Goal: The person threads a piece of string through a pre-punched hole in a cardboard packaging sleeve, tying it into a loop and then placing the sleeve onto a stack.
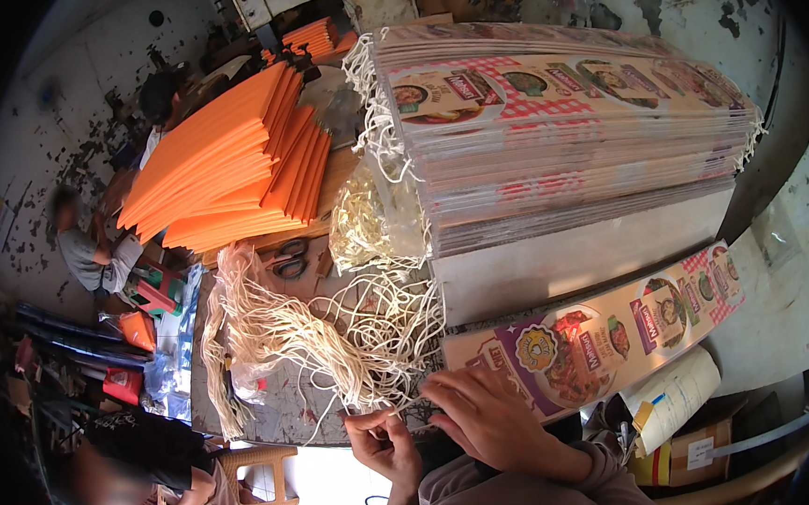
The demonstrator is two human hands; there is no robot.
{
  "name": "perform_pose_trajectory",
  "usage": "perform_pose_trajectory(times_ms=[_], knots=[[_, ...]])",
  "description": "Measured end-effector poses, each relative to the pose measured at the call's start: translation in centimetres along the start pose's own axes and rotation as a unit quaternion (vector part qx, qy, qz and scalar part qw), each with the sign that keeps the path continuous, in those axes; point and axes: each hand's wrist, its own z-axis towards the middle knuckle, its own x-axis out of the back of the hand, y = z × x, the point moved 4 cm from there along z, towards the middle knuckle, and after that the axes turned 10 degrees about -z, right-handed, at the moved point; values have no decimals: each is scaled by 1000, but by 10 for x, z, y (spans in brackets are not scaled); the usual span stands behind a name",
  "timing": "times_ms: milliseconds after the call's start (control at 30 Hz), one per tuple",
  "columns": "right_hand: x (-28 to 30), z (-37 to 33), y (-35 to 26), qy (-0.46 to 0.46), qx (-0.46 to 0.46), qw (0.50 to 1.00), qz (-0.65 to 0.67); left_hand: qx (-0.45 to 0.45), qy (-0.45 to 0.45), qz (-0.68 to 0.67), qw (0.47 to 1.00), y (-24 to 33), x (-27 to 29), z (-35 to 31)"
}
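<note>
At the near edge of the grey worktable, my left hand is closed in a pinch on a thin white cord. My right hand is just to its right, fingers bent and closed on the cord near the left corner of a long printed strip. That strip shows food pictures and lies slanting away to the right. Exactly how the cord sits in my right fingers is partly hidden. Left of my hands, a loose heap of white cords spreads over the table, tangled on its right side.
A tall stack of printed strips, corded at the ends, stands behind. Orange folded pieces are piled at left. Between them are black-handled scissors and a clear bag of pale yellow bits. One person sits at lower left; others sit farther back.
</note>
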Motion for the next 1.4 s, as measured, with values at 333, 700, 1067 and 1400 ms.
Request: perform_pose_trajectory(times_ms=[333, 700, 1067, 1400], knots=[[23, -5, -10, 141, -18, 984, 110, 188, -120, -193, 956, 7, -21, -8], [13, -7, -22, 187, -12, 976, 108, 168, -233, -308, 907, 1, -23, -15], [6, -4, -17, 192, -20, 977, 92, 226, -260, -278, 897, -5, -20, -13], [9, -4, -10, 179, -2, 975, 131, 227, -289, -247, 897, -29, -14, 16]])
